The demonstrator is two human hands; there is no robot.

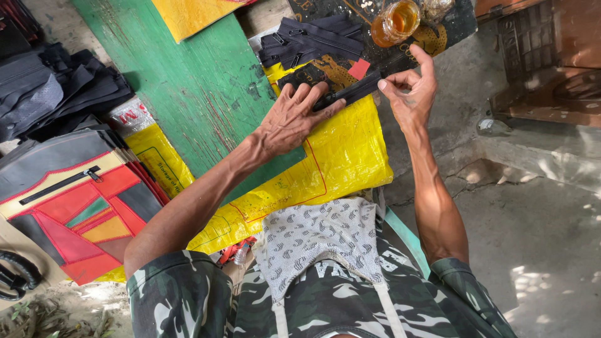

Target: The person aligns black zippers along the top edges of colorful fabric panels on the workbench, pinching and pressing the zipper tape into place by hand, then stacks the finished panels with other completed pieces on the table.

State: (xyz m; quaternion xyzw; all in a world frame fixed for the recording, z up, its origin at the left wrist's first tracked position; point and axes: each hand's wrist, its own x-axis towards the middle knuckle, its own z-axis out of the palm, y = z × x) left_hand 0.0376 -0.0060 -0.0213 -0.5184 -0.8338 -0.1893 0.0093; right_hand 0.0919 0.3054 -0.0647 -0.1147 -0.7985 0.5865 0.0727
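Observation:
My left hand [294,117] lies flat with fingers spread, pressing one end of a black zipper strip [350,92] onto a yellow woven plastic sheet [338,159]. My right hand [410,87] pinches the strip's other end between thumb and forefinger, the other fingers raised. The sheet drapes over a green wooden board [194,81]. A small red patch [359,69] sits just beyond the strip.
Several black zippers [310,39] lie heaped behind the hands, by an amber jar [395,22]. A grey, red and yellow patchwork bag [75,200] rests at left, dark bags [44,87] beyond it. A patterned white cloth [313,235] covers my lap. Concrete floor [538,238] at right.

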